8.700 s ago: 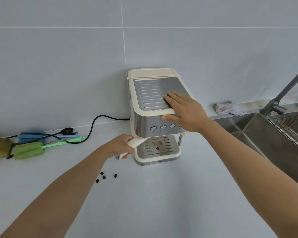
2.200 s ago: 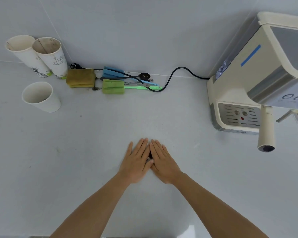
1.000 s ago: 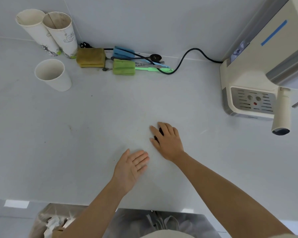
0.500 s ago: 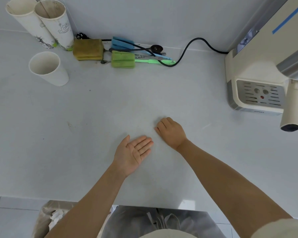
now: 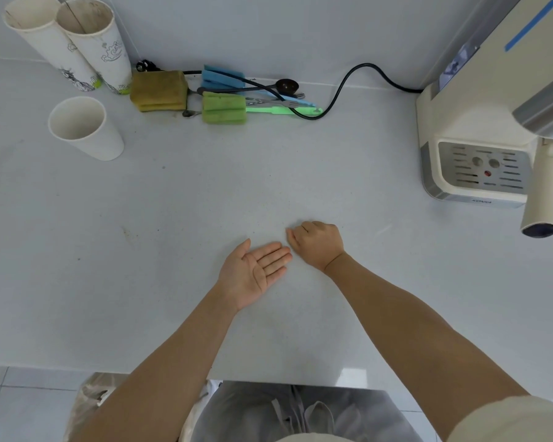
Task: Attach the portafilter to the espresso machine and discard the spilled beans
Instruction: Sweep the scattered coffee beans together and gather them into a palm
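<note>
My right hand point(image 5: 316, 242) rests on the white counter point(image 5: 173, 218) with its fingers curled into a fist, knuckles up. No coffee beans show on the counter; they are hidden under that fist. My left hand point(image 5: 253, 272) lies just beside it, palm up and flat, fingertips almost touching the right hand, nothing in the palm. The cream espresso machine point(image 5: 460, 122) stands at the right edge. The portafilter is fixed under its head, and the cream handle point(image 5: 545, 193) sticks out toward me over the drip tray point(image 5: 482, 170).
A paper cup point(image 5: 83, 132) stands at the back left, with two taller cups point(image 5: 61, 36) against the wall. Sponges point(image 5: 158, 90), brushes point(image 5: 224, 108) and a black power cord point(image 5: 358, 71) lie along the wall. A bin bag point(image 5: 90, 400) sits below the counter's front edge.
My right hand has closed from spread fingers into a fist over the beans. My left hand has turned palm up and slid up next to it.
</note>
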